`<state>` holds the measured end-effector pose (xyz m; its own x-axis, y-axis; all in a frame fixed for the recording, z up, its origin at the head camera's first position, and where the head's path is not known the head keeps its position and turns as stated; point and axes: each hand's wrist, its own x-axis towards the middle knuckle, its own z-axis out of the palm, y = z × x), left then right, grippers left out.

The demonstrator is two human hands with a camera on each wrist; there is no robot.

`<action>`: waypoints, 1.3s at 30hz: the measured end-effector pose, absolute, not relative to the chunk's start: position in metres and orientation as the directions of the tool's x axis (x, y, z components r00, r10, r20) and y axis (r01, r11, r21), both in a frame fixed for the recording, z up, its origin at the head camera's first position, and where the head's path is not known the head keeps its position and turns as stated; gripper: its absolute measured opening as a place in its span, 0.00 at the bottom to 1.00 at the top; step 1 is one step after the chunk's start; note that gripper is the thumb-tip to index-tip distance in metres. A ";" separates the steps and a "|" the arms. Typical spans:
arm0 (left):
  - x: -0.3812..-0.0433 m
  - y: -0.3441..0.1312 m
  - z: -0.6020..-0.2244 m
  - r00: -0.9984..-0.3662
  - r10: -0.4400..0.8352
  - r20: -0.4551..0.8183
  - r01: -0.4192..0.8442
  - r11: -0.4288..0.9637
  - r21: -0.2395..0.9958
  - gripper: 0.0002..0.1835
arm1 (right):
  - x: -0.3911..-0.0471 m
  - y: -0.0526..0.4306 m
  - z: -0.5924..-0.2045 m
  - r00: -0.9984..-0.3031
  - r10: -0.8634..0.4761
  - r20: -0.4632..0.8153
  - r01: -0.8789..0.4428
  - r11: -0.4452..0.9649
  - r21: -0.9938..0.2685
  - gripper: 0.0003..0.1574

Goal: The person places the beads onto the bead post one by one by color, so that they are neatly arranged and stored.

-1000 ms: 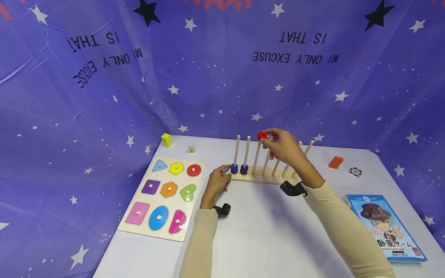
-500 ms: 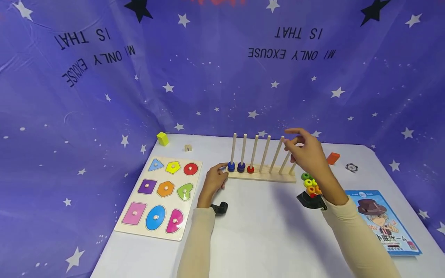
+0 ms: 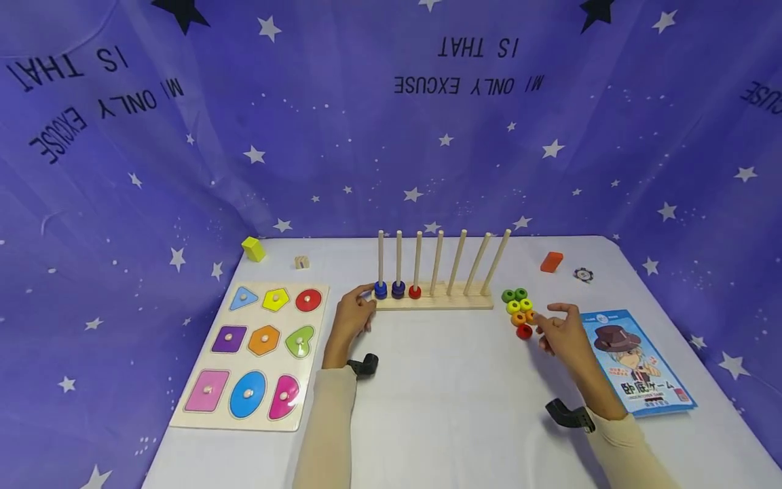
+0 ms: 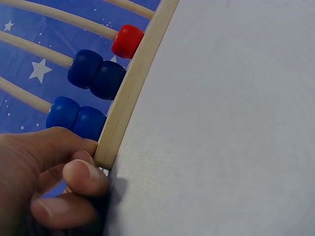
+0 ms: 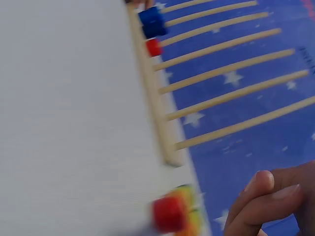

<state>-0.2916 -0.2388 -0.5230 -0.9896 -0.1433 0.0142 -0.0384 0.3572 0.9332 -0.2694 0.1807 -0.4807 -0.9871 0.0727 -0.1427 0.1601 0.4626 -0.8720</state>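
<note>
My left hand [image 3: 353,318] pinches the left end of a wooden peg rack [image 3: 434,305], seen close in the left wrist view. Two blue beads [image 4: 76,118] sit low on its first peg and two dark blue beads [image 4: 96,74] on the second. One red bead [image 3: 415,292] rests at the foot of the third peg; the other pegs are bare. Right of the rack lies a cluster of green, yellow and orange beads [image 3: 518,318], with a loose red bead [image 3: 524,331] in front. My right hand [image 3: 565,337] reaches over the cluster's right side, fingers loosely bent, holding nothing.
A shape puzzle board [image 3: 250,356] lies at the left. Behind it are a yellow block [image 3: 253,249] and a small wooden cube [image 3: 302,262]. Back right are an orange block [image 3: 551,262] and a round chip [image 3: 583,274]. A blue game box [image 3: 638,363] lies right of my right hand.
The red bead has gone from my right hand's pinch at the third peg's tip to the peg's foot. My right hand has moved right and down to the bead cluster. My left hand stays put.
</note>
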 end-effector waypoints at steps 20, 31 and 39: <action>-0.283 -0.235 -0.530 -0.985 -0.173 -0.014 -0.071 0.330 0.941 0.21 | -0.265 0.176 -0.531 -0.950 0.043 -0.311 0.287 0.520 -0.804 0.39; -0.292 -0.237 -0.527 -0.989 -0.146 0.022 -0.035 0.379 0.925 0.22 | -0.247 0.153 -0.487 -0.988 0.029 -0.153 0.141 0.575 -0.806 0.39; -0.291 -0.241 -0.528 -0.989 -0.149 0.009 -0.046 0.362 0.931 0.23 | -0.262 0.096 -0.388 -0.984 -0.129 0.124 -0.174 0.539 -0.824 0.32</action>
<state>-0.2913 -0.2412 -0.5280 -0.9888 -0.1489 0.0087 -0.0463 0.3616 0.9312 -0.2623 0.0956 -0.3878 -0.9839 -0.1290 0.1236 -0.1742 0.5395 -0.8238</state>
